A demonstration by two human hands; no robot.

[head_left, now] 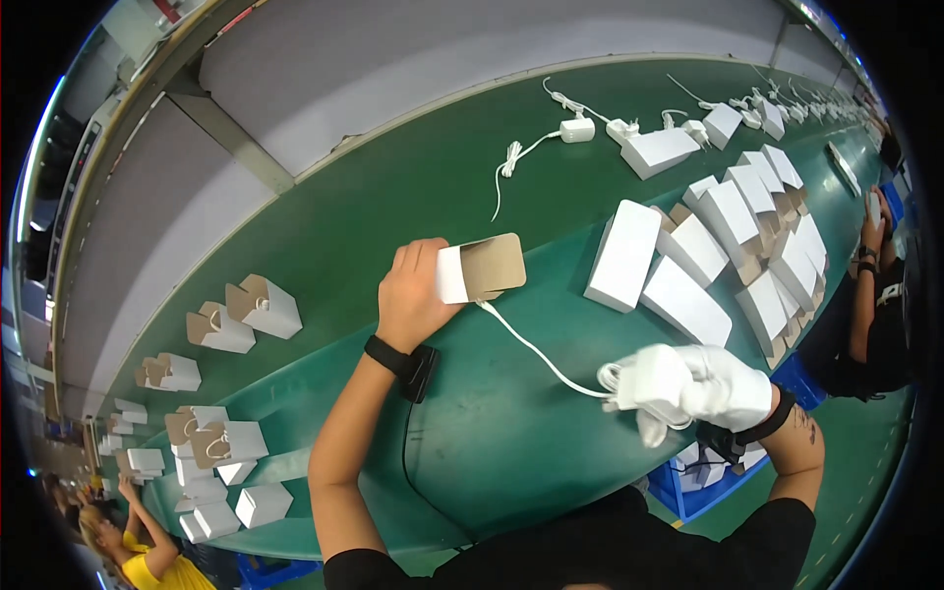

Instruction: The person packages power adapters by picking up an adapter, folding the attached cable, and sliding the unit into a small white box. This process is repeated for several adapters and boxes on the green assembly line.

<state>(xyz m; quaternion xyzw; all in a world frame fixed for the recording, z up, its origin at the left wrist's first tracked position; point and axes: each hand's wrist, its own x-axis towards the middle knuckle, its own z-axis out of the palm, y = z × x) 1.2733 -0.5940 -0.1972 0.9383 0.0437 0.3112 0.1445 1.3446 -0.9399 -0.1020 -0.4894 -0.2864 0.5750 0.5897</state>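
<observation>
My bare left hand [411, 295] grips a small white cardboard box [452, 276], its brown-lined flap standing open to the right. In a white glove, my right hand [733, 391] is closed around a white power adapter [655, 382] at the right, above the near part of the work surface. Loops of white cable [610, 383] are bunched at the adapter's left side. From there one strand curves left and up to the lower edge of the box; whether its end lies inside cannot be seen. Both wrists wear black straps.
White boxes [625, 258] crowd the right of the green table [511, 413]. Along its far side lie corded adapters [577, 130]. Opened boxes [264, 307] stand left. A blue bin [703, 501] sits below the near edge. Other people work at far left and far right.
</observation>
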